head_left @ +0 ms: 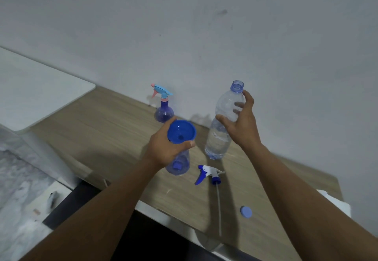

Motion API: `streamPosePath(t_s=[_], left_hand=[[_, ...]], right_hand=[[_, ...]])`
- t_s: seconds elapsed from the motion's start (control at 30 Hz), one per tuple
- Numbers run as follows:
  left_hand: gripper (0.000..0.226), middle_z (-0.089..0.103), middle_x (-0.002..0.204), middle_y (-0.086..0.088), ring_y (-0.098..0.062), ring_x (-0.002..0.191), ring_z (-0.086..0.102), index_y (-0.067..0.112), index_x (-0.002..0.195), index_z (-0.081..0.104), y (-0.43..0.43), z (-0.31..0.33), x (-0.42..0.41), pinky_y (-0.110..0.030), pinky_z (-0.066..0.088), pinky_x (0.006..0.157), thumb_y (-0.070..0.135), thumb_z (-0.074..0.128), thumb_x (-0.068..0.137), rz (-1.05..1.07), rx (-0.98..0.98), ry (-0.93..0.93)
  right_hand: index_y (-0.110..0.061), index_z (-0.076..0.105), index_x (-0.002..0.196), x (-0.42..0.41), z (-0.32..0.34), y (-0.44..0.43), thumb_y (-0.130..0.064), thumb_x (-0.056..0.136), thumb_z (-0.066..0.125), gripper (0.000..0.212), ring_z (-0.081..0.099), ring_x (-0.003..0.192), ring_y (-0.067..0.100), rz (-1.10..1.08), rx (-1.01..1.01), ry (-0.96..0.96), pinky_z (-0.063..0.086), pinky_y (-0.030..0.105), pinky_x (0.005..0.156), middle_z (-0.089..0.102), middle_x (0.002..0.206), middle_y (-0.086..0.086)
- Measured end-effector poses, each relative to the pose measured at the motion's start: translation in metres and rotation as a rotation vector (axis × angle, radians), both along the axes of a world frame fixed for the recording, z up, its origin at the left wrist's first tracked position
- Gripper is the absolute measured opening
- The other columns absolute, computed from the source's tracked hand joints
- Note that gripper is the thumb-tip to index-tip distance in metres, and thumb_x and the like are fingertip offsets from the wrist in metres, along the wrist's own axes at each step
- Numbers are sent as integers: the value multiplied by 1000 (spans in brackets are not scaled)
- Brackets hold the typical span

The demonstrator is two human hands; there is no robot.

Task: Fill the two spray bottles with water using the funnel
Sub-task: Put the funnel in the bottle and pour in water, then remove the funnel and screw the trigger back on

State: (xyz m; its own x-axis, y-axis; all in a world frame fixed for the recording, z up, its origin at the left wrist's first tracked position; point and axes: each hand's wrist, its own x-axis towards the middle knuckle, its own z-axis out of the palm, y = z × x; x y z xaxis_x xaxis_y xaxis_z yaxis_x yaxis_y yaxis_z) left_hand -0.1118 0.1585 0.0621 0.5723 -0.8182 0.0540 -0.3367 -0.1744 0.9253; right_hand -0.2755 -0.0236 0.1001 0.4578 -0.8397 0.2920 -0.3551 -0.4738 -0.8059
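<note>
Wall (184,25): pale grey; ran along the far edge of the table
Table (92,129): wood-grained top; carried every item below
Panel (36,88): white, flat; lay over the table's far left corner
Water bottle (219,138): clear plastic, uncapped; stood on the table just right of the near bottle; water filled only its lower part
Right hand (243,125): grasped the water bottle's upper body; thumb on the near side, fingers wrapped behind and seen through the plastic
Left hand (165,150): grasped the funnel from the left; thumb across its near rim, fingers round its far side
Near bottle (180,166): clear blue spray bottle, head off; stood mid-table under the funnel
Far bottle (163,113): blue, round-bodied, light-blue and pink head on; stood by the wall behind the funnel
Funnel (181,130): blue, mouth up; sat on top of the near bottle
Trigger head (208,173): blue and white, dip tube attached; lay on the table just right of the near bottle
Cap (246,212): light blue; lay near the table's front edge, apart from the rest
</note>
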Motion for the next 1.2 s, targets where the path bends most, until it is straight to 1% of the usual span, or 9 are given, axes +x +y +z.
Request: streamPosePath(t_s=[0.2,0.33,0.4,0.57,0.7,0.87,1.0,1.1,1.2], left_hand=[[52,59,91,44,26,87,54,59,99,44,5,11,-3,1,40,75,35,84,77,-58,-8,-6],[109,60,130,17,-3,119,57,51,147,22,3,5,2,-33,49,101,67,84,59,-58,12,33],[126,59,134,12,-12,123,57,48,151,11,3,2,4,-42,48,104,66,87,53,-53,30,57],[134,58,131,7,-10,116,58,33,156,12,10,-7,7,-26,50,92,32,98,54,-56,4,128],[111,55,131,3,-12,112,55,27,149,30,9,-19,10,-10,38,69,23,94,59,-3,70,93],[63,60,109,1,-16,98,57,14,122,59,-4,-35,24,-23,47,76,20,89,66,-165,246,41],[48,57,91,-6,-20,73,56,7,98,61,-11,-46,35,-42,47,101,9,84,56,-227,217,63],[56,68,111,-6,-15,92,61,7,121,62,-8,-49,37,-22,49,82,20,86,72,-203,237,108],[51,66,116,-14,-15,89,63,1,121,60,-10,-50,39,-16,55,74,6,83,76,-208,214,141]], right_hand=[[-37,-14,156,-8,13,16,-49,66,90,138,34,146,24,-43,24,76,39,42,111,26,163,5],[-30,-10,159,-16,24,37,-47,76,84,126,27,149,21,-140,-9,79,34,35,105,14,166,0],[-30,-5,159,-17,27,52,-38,83,78,114,31,147,21,-193,-22,48,36,35,103,17,163,2],[-20,15,156,-8,30,98,-17,84,68,90,35,140,22,-295,-75,-42,39,38,109,27,154,6],[-17,28,149,17,25,131,-18,79,70,81,41,130,22,-286,-188,-61,44,42,105,36,141,3],[-23,17,156,54,28,133,-52,84,70,94,42,133,24,-56,-70,324,44,40,104,36,150,5],[-18,23,156,75,33,113,-69,77,70,105,49,127,31,61,5,725,45,41,97,42,147,10],[-17,56,123,85,31,103,-67,74,73,72,58,97,23,89,-14,835,46,33,73,59,119,7],[-20,54,99,90,31,99,-64,73,74,55,55,83,20,103,-33,853,38,30,61,59,97,1]])
